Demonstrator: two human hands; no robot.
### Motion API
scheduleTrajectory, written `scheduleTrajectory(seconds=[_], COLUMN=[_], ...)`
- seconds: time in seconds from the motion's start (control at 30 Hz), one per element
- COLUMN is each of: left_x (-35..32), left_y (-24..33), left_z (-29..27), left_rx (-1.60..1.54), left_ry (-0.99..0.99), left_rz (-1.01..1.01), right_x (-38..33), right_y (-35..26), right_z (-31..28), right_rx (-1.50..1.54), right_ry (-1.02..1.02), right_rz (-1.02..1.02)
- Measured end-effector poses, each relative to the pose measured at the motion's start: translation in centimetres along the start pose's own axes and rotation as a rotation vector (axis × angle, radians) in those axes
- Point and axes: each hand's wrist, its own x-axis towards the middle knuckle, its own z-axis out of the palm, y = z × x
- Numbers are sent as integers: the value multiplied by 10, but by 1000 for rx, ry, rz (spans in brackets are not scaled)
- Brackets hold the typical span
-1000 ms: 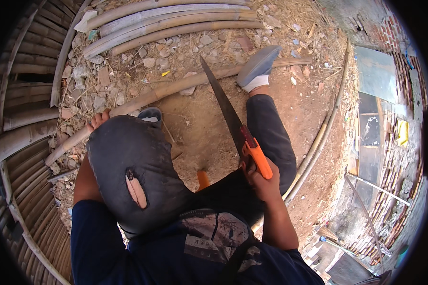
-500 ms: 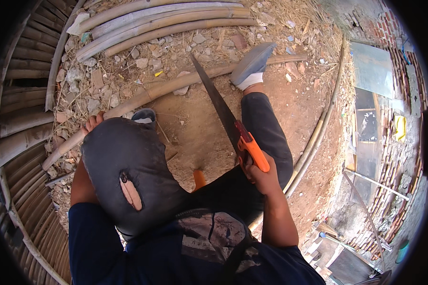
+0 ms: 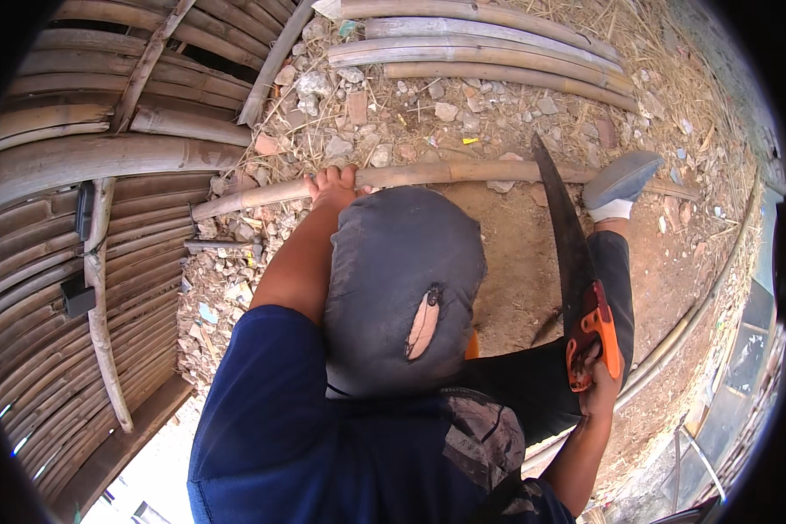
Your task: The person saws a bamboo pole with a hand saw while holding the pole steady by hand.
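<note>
The left hand [image 3: 334, 185] drapes over a smooth bamboo pole [image 3: 450, 172] (grip unclear from here); the right hand [image 3: 597, 391] wraps an orange-handled handsaw [image 3: 575, 266] above rubble-strewn dirt [image 3: 508, 266], near a slatted bamboo wall [image 3: 35, 293].

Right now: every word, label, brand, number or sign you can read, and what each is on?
None readable.
Shirt print: too blurred to make out any lettering.
Saw: no legible marking.
Bamboo pole: no text visible.
Shoe: no text visible.
</note>
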Motion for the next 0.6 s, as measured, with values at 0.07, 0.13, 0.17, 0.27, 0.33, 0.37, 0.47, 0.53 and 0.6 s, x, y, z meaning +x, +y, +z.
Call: scheduleTrajectory(seconds=[0.07,0.13,0.17,0.27,0.33,0.37,0.47,0.53,0.6], left_x=[-4,-8,-9,-9,-8,-6,-9,-6,-4], left_y=[1,-1,0,3,6,8,11,7,6], left_z=[-1,-2,-1,-3,-14,-8,-3,-6,-2], left_rx=[-11,-25,-29,-39,-17,-6,-17,-5,-3], left_ry=[-2,10,16,8,9,15,36,18,32], left_rz=[-1,-18,-11,9,10,6,16,-5,-6], right_x=[0,2,2,-1,-4,-8,-15,-15,-16], right_y=[-5,-7,-8,-8,-9,-15,-18,-16,-17], right_z=[2,4,5,11,20,24,25,34,33], right_rx=[-62,-81,-74,-107,-130,-142,-179,-181,-174], right_ry=[0,-15,-11,-1,3,6,-48,-38,-27], right_rz=[2,28,27,14,12,18,16,12,12])
